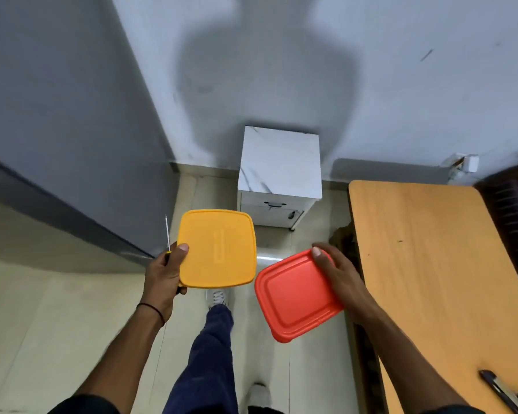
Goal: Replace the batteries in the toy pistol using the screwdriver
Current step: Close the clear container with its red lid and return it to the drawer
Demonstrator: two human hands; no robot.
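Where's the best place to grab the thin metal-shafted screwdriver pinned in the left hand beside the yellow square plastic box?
Probably the screwdriver's bare shaft, from the left side: it pokes up clear above the left hand, which buries the handle against the yellow box. The right hand grips a red plastic box, so free it first.

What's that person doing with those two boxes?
The person is on their feet, carrying things. Their left hand holds a yellow box and also grips a thin screwdriver beside it. Their right hand holds a red box. A wooden table is just to their right, and a small white cabinet stands ahead by the wall. No toy pistol or batteries show, so the battery job has not started.
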